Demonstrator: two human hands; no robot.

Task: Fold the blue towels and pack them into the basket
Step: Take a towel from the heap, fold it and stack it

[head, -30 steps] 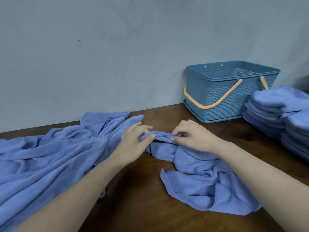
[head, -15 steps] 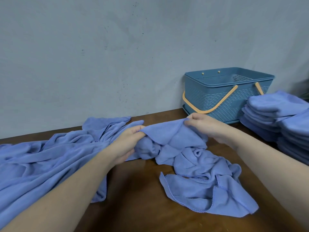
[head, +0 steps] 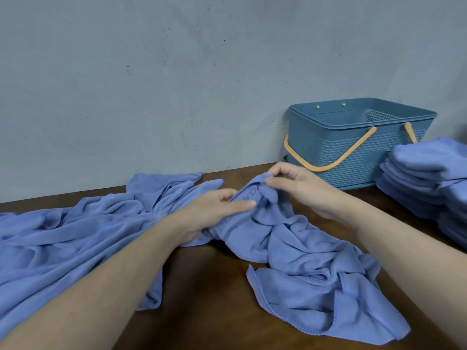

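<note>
My right hand [head: 300,190] pinches the crumpled, fleecy blue towel [head: 303,261] by its raised edge; my left hand [head: 214,210] grips it lower (soft folds on the wooden table [head: 207,311]). The woven-textured plastic basket [head: 353,152] stands behind.

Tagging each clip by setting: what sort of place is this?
Probably a plain workroom or laundry corner, not clearly a home: a bare grey wall, a dark wooden table, a stack of folded towels beside a plastic basket.
</note>
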